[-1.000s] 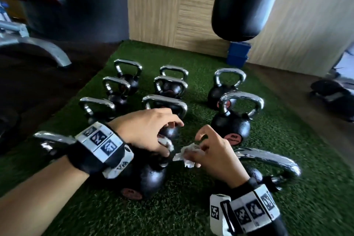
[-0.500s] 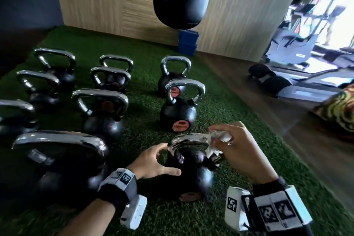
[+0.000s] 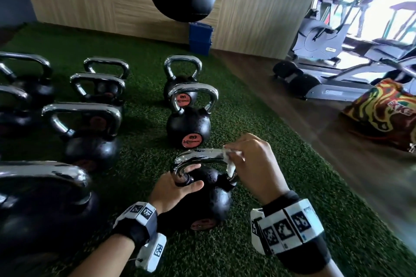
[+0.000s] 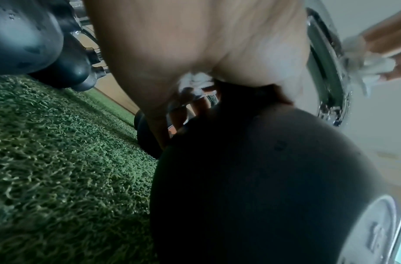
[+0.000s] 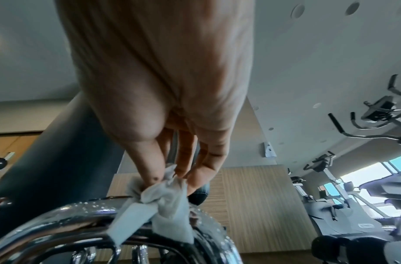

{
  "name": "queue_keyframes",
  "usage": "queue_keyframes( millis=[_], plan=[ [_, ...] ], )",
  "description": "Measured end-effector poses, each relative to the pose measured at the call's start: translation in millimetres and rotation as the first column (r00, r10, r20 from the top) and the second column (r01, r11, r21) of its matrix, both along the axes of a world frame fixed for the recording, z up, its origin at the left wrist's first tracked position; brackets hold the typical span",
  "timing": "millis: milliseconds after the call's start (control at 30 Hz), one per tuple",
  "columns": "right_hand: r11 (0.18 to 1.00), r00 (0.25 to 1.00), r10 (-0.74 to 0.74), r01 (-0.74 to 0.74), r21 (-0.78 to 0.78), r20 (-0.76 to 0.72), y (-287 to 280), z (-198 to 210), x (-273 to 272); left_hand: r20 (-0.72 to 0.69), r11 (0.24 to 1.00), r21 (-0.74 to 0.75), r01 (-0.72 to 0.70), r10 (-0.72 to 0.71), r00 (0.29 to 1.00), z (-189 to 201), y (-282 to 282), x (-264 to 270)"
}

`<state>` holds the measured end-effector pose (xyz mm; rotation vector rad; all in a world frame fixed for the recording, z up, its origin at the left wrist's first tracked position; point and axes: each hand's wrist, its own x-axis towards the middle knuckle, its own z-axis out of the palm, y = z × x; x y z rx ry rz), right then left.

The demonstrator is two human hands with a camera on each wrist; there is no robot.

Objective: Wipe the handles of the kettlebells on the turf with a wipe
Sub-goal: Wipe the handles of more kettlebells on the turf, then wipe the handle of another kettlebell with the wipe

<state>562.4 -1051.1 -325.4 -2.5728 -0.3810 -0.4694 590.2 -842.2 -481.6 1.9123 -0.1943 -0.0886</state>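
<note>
Chrome handle [image 3: 198, 158] gripped; turf [image 3: 258, 132] open rightward.

Both forearms bare; each wrist carries a black wrist strap [image 3: 137, 231] fitted with a white camera housing [image 3: 287, 230] bearing black-and-white square fiducial markers

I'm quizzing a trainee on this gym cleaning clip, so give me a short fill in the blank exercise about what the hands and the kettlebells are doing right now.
1. The right hand pinches a white ____ against the chrome handle.
2. The left hand grips the handle's ____ end, steadying the nearest kettlebell.
3. The kettlebells stand on green ____.
4. A black ____ hangs above the far edge of the green floor.

Missing words: wipe; left; turf; punching bag
</note>
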Motion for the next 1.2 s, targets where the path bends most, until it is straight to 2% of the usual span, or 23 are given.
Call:
queue_keyframes(
  millis=[67, 233, 300, 367, 433, 500, 567, 633, 733, 800, 867, 933, 967, 1000, 1067, 1100, 1133, 1200],
  plan=[
    [0.998, 0.998, -0.061, 0.060, 0.033, 0.032, -7.7, -2.0, 0.2, -0.002, 1.000, -0.013, -0.001, 0.001, 1.000, -1.7, -0.5, 0.5],
    [0.996, 0.991, -0.056, 0.047, 0.078, 0.123, -5.6, -14.0, -5.2, -0.011, 0.999, -0.037, -0.004, 0.004, 1.000, -3.0, -0.4, 0.7],
    [0.988, 0.980, -0.111, 0.091, 0.127, 0.167, -10.2, -22.0, -7.4, 0.000, 0.999, -0.037, 0.005, -0.005, 1.000, -2.2, -0.3, 1.4],
    [0.954, 0.969, -0.221, 0.192, 0.230, 0.108, -23.1, -31.5, -6.8, 0.011, 0.999, -0.034, 0.011, -0.011, 1.000, -1.9, 0.3, 2.5],
    [0.892, 0.954, -0.298, 0.293, 0.345, -0.040, -35.2, -40.4, -6.0, 0.023, 1.000, -0.019, 0.020, -0.019, 1.000, -1.3, 1.0, 2.4],
    [0.852, 0.946, -0.304, 0.324, 0.411, -0.116, -38.9, -47.8, -6.5, 0.029, 1.000, -0.011, 0.026, -0.025, 0.999, 0.2, 1.9, 1.2],
    [0.821, 0.948, -0.295, 0.315, 0.477, -0.119, -38.8, -55.5, -6.1, 0.017, 1.000, -0.002, 0.027, -0.027, 0.999, 1.2, 2.4, 0.5],
    [0.723, 0.946, -0.266, 0.322, 0.612, -0.184, -40.5, -65.9, -2.8, -0.001, 0.999, 0.008, 0.032, -0.032, 0.999, 0.8, 4.1, 1.0],
    [0.500, 0.907, -0.151, 0.412, 0.762, -0.392, -44.4, -88.7, 1.7, 0.006, 0.997, 0.062, 0.050, -0.050, 0.999, 2.0, 7.4, 1.7],
    [0.444, 0.875, -0.070, 0.457, 0.771, -0.479, -41.6, -106.2, 0.5, 0.029, 0.993, 0.103, 0.051, -0.054, 0.998, 3.8, 6.9, 1.1],
    [0.400, 0.865, -0.003, 0.461, 0.792, -0.502, -35.9, -119.3, -1.9, 0.015, 0.993, 0.110, 0.032, -0.034, 0.999, 4.0, 6.8, 1.0],
    [0.360, 0.857, 0.028, 0.471, 0.805, -0.514, -35.7, -121.0, -3.7, -0.028, 0.989, 0.117, 0.095, -0.092, 0.995, 7.2, 13.4, 1.8],
    [0.379, 0.851, 0.027, 0.477, 0.793, -0.525, -38.7, -117.9, -5.1, -0.068, 0.976, 0.129, 0.175, -0.167, 0.984, 9.4, 20.4, 3.2],
    [0.458, 0.840, 0.003, 0.481, 0.748, -0.542, -43.5, -114.0, -6.9, -0.114, 0.951, 0.152, 0.268, -0.252, 0.961, 13.3, 28.9, 5.2],
    [0.727, 0.809, -0.092, 0.453, 0.516, -0.581, -51.3, -103.1, -13.6, -0.197, 0.894, 0.208, 0.397, -0.360, 0.912, 21.2, 44.7, 11.3],
    [0.820, 0.802, -0.112, 0.408, 0.401, -0.586, -52.7, -96.7, -18.1, -0.225, 0.908, 0.180, 0.378, -0.336, 0.915, 26.4, 50.6, 13.5],
    [0.869, 0.810, -0.086, 0.346, 0.353, -0.580, -50.9, -89.2, -22.3, -0.228, 0.951, 0.104, 0.290, -0.261, 0.938, 31.2, 53.5, 14.9],
    [0.893, 0.841, 0.051, 0.203, 0.402, -0.539, -40.6, -70.7, -31.6, -0.086, 1.000, -0.019, 0.004, -0.005, 0.996, 41.7, 54.1, 14.6]
  ],
)
